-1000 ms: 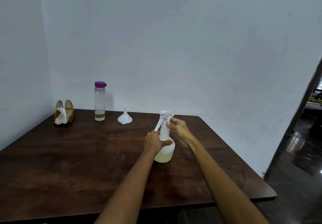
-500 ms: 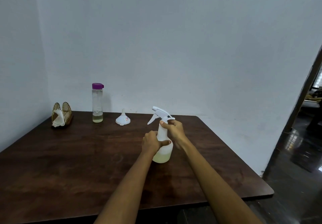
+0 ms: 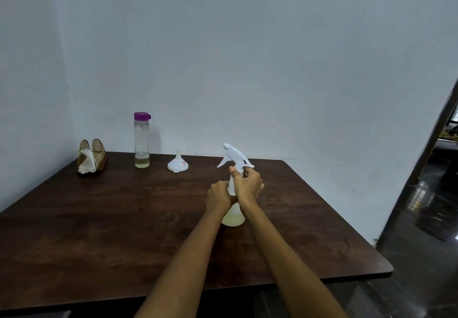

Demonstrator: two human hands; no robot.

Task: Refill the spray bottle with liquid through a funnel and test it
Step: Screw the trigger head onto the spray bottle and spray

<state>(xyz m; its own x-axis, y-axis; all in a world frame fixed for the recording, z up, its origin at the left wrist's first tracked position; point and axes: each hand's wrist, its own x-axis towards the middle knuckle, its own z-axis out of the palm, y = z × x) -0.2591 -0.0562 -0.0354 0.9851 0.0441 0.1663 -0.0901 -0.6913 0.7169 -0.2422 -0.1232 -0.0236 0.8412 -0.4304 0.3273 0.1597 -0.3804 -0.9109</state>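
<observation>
1. Spray bottle (image 3: 233,215) stands mid-worktop (image 3: 99,218).
2. Left hand (image 3: 219,197) grips its body; right hand (image 3: 247,184) grips the collar beneath the trigger head (image 3: 235,156).
3. Risk: a crooked or loose collar could leak when tested.

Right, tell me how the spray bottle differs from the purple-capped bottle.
The spray bottle is white, squat and rounded, topped by a trigger head; the purple-capped bottle is clear, tall and straight-sided. The left hand and right hand grip the spray bottle; the purple-capped bottle stands untouched near the wall. Both stand upright and hold some pale yellowish liquid.
</observation>
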